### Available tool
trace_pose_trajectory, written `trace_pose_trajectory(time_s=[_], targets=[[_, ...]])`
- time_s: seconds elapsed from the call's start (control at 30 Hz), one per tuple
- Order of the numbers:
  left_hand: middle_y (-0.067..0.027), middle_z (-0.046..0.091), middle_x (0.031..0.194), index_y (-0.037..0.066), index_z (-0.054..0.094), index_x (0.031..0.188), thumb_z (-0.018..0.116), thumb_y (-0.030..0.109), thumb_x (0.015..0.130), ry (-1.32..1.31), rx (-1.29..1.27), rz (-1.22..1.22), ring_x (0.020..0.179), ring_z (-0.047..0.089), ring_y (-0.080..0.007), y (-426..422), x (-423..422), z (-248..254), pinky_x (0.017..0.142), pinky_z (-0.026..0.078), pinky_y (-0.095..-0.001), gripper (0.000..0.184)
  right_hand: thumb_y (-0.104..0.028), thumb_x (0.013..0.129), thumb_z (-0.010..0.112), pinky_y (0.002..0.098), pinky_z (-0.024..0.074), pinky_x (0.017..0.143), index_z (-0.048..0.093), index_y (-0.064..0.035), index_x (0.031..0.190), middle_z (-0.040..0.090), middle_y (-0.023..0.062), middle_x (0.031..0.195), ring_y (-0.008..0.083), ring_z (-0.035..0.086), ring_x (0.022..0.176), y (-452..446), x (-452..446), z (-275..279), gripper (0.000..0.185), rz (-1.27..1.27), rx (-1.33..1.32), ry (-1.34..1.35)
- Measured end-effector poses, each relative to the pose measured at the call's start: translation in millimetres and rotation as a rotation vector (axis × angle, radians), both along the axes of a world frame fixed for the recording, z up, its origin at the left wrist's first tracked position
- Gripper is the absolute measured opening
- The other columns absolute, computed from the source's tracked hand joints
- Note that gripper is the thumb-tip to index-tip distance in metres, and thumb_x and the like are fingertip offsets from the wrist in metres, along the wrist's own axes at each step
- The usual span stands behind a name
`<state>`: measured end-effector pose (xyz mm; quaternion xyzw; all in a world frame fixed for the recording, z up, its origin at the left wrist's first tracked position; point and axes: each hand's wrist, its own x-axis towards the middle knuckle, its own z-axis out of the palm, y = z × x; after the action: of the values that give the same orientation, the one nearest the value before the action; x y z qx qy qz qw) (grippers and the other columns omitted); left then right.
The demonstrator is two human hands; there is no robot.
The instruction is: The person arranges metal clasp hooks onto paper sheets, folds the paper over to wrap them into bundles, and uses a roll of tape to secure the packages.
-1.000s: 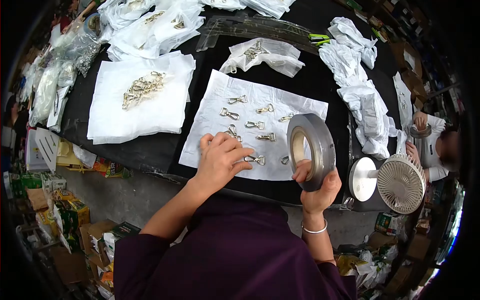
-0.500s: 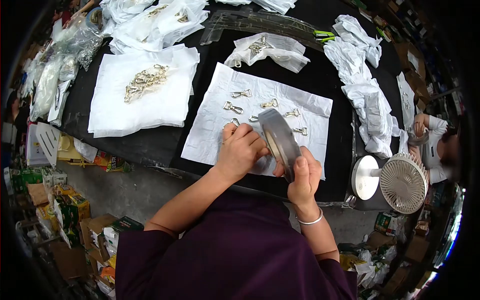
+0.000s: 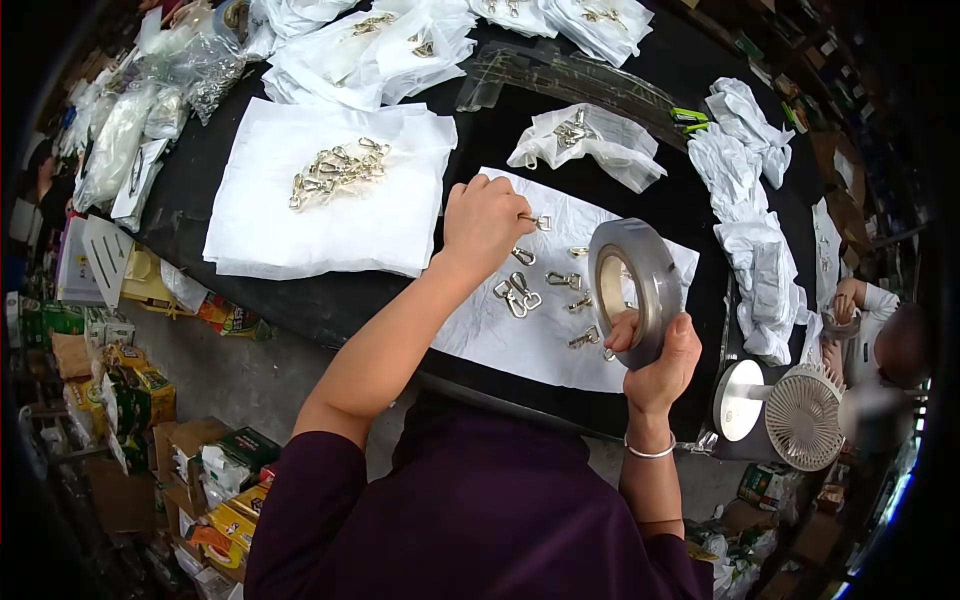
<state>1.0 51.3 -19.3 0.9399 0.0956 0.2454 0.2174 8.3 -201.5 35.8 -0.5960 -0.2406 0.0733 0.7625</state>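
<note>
My right hand (image 3: 660, 365) grips a roll of clear grey tape (image 3: 667, 290), fingers through its core and thumb on the outer edge. It hangs over the right part of a creased white paper sheet (image 3: 475, 335). At the sheet's upper left, my left hand (image 3: 485, 228) is closed, its fingertips at a silver swivel snap hook (image 3: 541, 222) that they partly cover. Several similar snap hooks lie spread on the sheet, among them a close pair (image 3: 518, 295) and a single hook (image 3: 563, 280). The tape roll hides part of the sheet.
Left, a stack of white sheets (image 3: 240, 225) bears a pile of snap hooks (image 3: 338, 172). An open bag (image 3: 625, 155) with hooks lies beyond my sheet. Wrapped white bundles (image 3: 750, 240), green-handled snips (image 3: 688, 118) and a white fan (image 3: 803, 415) stand right; another person sits there.
My left hand has moved away from the roll to a hook near the sheet's far left. The roll has turned, showing its open core. The view has shifted.
</note>
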Motion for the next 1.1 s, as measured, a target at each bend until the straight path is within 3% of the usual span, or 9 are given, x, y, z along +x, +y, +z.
trace_pose_trajectory(time_s=[0.07, 0.23, 0.37, 0.57, 0.7, 0.9, 1.03, 1.1], targets=[[0.0000, 0.065, 0.090, 0.013, 0.075, 0.078, 0.078, 0.022, 0.079, 0.051, -0.022, 0.008, 0.087, 0.059, -0.0255, -1.1, 2.1, 1.2, 0.080, 0.048, -0.0382, 0.010, -0.035, 0.107, 0.045, 0.0250, 0.0466, 0.058, 0.061, 0.0038, 0.099, 0.061, 0.0097, 0.063, 0.0164, 0.055, 0.053, 6.1, 5.2, -0.1, 0.043, 0.007, -0.009, -0.018], [0.0010, 0.063, 0.092, 0.015, 0.076, 0.079, 0.077, 0.021, 0.078, -0.202, -0.199, 0.012, 0.087, 0.056, -0.0243, 3.8, -8.4, -12.5, 0.082, 0.046, -0.0355, 0.006, -0.033, 0.107, 0.046, 0.0235, 0.0456, 0.057, 0.062, 0.0022, 0.096, 0.061, 0.0086, 0.063, 0.0149, 0.055, 0.054, 33.3, 17.0, 1.4, 0.040, 0.013, -0.091, 0.023], [0.0013, 0.065, 0.096, 0.015, 0.078, 0.097, 0.077, 0.017, 0.080, -0.140, -0.012, -0.077, 0.080, 0.055, -0.0223, 16.6, -3.4, -21.8, 0.078, 0.047, -0.0336, 0.017, -0.032, 0.107, 0.046, 0.0222, 0.0447, 0.057, 0.062, 0.0020, 0.096, 0.061, 0.0083, 0.062, 0.0137, 0.054, 0.054, 59.0, 32.6, -0.9, 0.039, 0.076, -0.084, -0.023], [0.0016, 0.065, 0.097, 0.014, 0.078, 0.098, 0.076, 0.017, 0.080, -0.155, 0.032, 0.055, 0.080, 0.055, -0.0217, 10.4, 1.6, -23.3, 0.077, 0.046, -0.0327, 0.018, -0.033, 0.108, 0.043, 0.0224, 0.0454, 0.057, 0.061, 0.0016, 0.095, 0.060, 0.0085, 0.060, 0.0143, 0.055, 0.053, 96.4, 54.7, -5.7, 0.041, 0.020, -0.209, 0.039], [0.0026, 0.064, 0.093, 0.013, 0.077, 0.092, 0.077, 0.018, 0.080, -0.231, -0.037, -0.069, 0.078, 0.055, -0.0214, 16.9, -2.6, -18.7, 0.075, 0.045, -0.0318, 0.013, -0.041, 0.108, 0.040, 0.0298, 0.0495, 0.059, 0.057, 0.0007, 0.087, 0.056, 0.0118, 0.057, 0.0208, 0.055, 0.048, 98.8, 60.6, -2.2, 0.049, -0.017, -0.170, 0.178], [0.0034, 0.064, 0.086, 0.015, 0.075, 0.086, 0.079, 0.021, 0.078, -0.173, 0.065, 0.026, 0.078, 0.055, -0.0205, 12.3, 10.1, -21.8, 0.075, 0.044, -0.0313, 0.010, -0.041, 0.108, 0.040, 0.0298, 0.0501, 0.060, 0.057, -0.0009, 0.085, 0.056, 0.0104, 0.055, 0.0214, 0.055, 0.047, 98.6, 66.9, -0.5, 0.050, -0.031, -0.113, 0.248], [0.0026, 0.066, 0.083, 0.014, 0.074, 0.079, 0.076, 0.028, 0.078, -0.107, -0.039, -0.072, 0.085, 0.057, -0.0210, 13.0, 3.4, -25.1, 0.081, 0.043, -0.0338, 0.014, -0.039, 0.109, 0.041, 0.0222, 0.0452, 0.056, 0.059, -0.0025, 0.087, 0.058, 0.0057, 0.057, 0.0132, 0.054, 0.051, 106.3, 53.0, 9.5, 0.046, 0.000, 0.055, -0.075], [0.0026, 0.066, 0.082, 0.014, 0.074, 0.078, 0.077, 0.028, 0.077, -0.084, -0.039, -0.082, 0.085, 0.057, -0.0207, 13.4, 3.4, -26.6, 0.081, 0.044, -0.0338, 0.015, -0.038, 0.109, 0.041, 0.0218, 0.0447, 0.056, 0.058, -0.0026, 0.086, 0.058, 0.0057, 0.057, 0.0131, 0.054, 0.052, 109.2, 49.1, 0.1, 0.046, 0.007, -0.019, -0.047]])
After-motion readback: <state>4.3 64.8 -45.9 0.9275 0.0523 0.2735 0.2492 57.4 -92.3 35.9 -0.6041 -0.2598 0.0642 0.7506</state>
